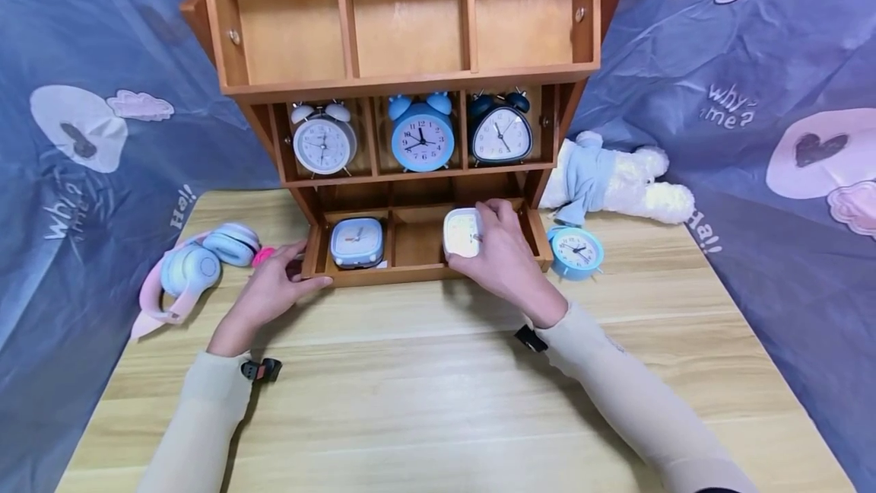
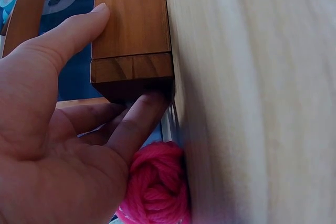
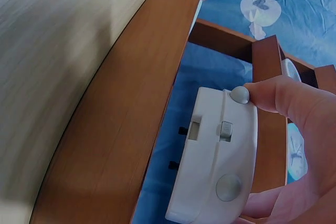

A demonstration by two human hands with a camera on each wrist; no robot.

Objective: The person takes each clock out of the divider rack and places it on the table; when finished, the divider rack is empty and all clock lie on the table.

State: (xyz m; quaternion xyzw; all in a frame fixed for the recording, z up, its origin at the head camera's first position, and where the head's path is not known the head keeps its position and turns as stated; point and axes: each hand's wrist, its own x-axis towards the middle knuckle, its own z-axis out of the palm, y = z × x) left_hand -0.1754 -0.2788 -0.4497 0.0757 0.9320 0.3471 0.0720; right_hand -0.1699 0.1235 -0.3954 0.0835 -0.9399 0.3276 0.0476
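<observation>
A small white square alarm clock (image 1: 462, 233) is pinched in my right hand (image 1: 503, 253), over the right part of the bottom tier of the wooden shelf (image 1: 404, 275). The right wrist view shows the clock's white case (image 3: 215, 150) from its underside, with round grey feet. My left hand (image 1: 277, 284) grips the shelf's bottom left corner, its thumb on the front board (image 2: 131, 17) and its fingers round the end. A light blue square alarm clock (image 1: 357, 242) stands in the bottom left compartment, beside that hand.
The middle tier holds a white twin-bell clock (image 1: 325, 144), a blue twin-bell clock (image 1: 422, 141) and a dark blue clock (image 1: 502, 135). Headphones (image 1: 192, 268) and pink yarn (image 2: 157, 184) lie left. A round blue clock (image 1: 576, 251) and plush toy (image 1: 616, 177) lie right.
</observation>
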